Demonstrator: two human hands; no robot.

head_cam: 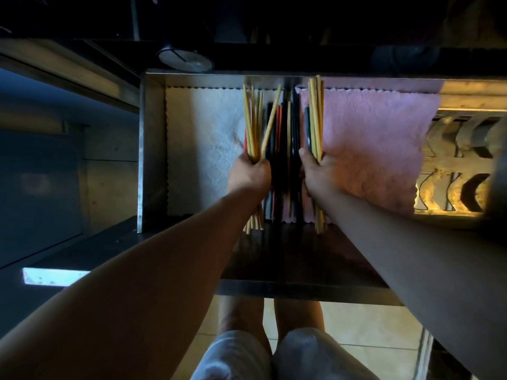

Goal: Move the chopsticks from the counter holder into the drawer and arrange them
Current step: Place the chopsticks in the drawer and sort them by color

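Observation:
An open metal drawer is lined with a white cloth on the left and a pink cloth on the right. My left hand is closed around a bundle of yellow chopsticks; one stick splays out to the right. Another bundle of yellow chopsticks is gripped in my right hand over the pink cloth's left edge. Between my hands, dark, red and teal chopsticks lie lengthwise in the drawer's middle.
A round dark holder stands on the counter behind the drawer's back left corner. To the right, a rack of stacked bowls is lit yellow. The drawer's dark front edge is above my knees.

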